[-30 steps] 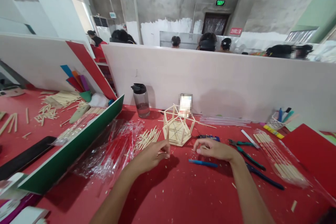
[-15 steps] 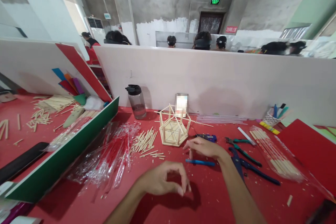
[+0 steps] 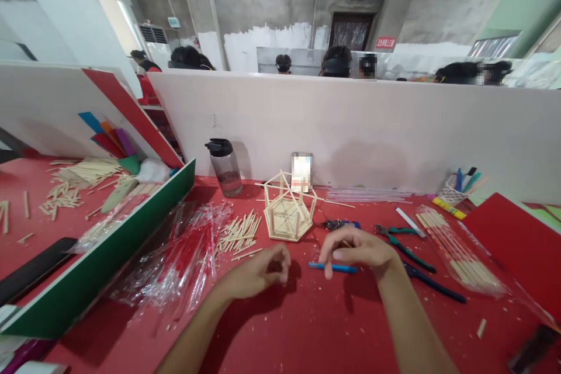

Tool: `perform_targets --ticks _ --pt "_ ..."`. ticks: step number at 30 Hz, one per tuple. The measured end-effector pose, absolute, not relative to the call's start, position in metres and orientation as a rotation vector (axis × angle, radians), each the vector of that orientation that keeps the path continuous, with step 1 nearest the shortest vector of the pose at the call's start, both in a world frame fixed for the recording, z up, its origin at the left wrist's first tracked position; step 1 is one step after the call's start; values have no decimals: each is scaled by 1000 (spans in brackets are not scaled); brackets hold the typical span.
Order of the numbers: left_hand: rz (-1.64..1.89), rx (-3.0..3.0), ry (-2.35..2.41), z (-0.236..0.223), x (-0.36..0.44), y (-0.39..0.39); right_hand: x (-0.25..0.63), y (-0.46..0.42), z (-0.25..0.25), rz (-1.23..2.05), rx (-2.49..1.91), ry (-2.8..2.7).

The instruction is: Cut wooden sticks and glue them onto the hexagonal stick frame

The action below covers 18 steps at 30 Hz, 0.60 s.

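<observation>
Two curled hands (image 3: pixel 258 273) (image 3: pixel 363 248), left partly open, right's hold unclear, stick frame (image 3: pixel 287 223) just beyond

Stick frame (image 3: pixel 289 221): pale wood, many-sided, open-topped, standing upright at mid-table. Short sticks (image 3: pixel 239 235): pale wood, loose pile, lying in mixed directions just left of frame. Blue pen (image 3: pixel 344 269): slender, partly hidden, lying crosswise, nearer and right of frame.
</observation>
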State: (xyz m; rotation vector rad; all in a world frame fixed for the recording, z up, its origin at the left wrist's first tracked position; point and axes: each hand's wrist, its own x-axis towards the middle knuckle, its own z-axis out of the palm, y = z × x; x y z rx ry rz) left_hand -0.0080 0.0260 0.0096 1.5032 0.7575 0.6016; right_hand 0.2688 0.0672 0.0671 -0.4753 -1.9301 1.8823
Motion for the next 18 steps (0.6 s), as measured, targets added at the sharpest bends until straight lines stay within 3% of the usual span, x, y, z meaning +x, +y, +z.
perform_targets --ticks 10,15,18 --pt "740 1743 1213 12 -61 51 317 3 106 1646 -821 -1941" --pt "699 1852 1510 23 -70 53 262 -22 100 1714 -965 -2313" --pt "676 1841 1417 32 -60 46 205 -17 80 1450 -1050 -2543"
